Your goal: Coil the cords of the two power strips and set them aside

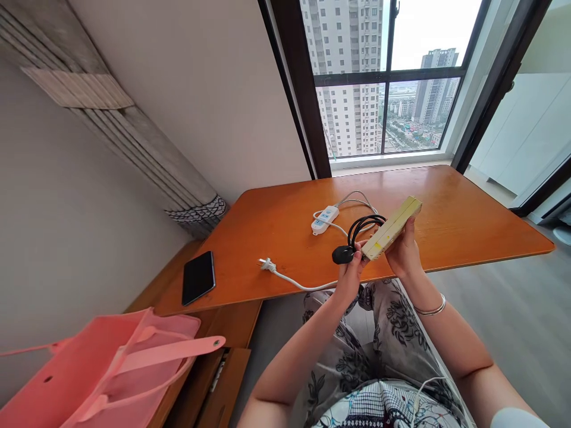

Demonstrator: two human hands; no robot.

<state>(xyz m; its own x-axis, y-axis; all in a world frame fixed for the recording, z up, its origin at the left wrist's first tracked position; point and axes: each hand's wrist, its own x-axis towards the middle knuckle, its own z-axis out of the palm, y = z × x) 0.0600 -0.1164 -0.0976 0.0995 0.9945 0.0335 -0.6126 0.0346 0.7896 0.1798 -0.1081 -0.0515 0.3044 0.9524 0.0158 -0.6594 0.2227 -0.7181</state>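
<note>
A long cream-yellow box-shaped device (392,228) is held tilted above the table's front edge. My right hand (405,248) is closed round its right side. At its lower left end my left hand (352,267) pinches a looped black cable (352,230) with a black plug (343,255). Behind them on the table (276,208) lies a white power strip (325,220), its white cord looping behind and under the device. A white plug (267,265) on a white cord rests to the left of my left hand.
A black tablet or phone (198,278) lies at the table's left corner. A pink bag (102,368) with straps stands at the lower left, beside a wooden cabinet with an open drawer (229,386). The window is behind the table.
</note>
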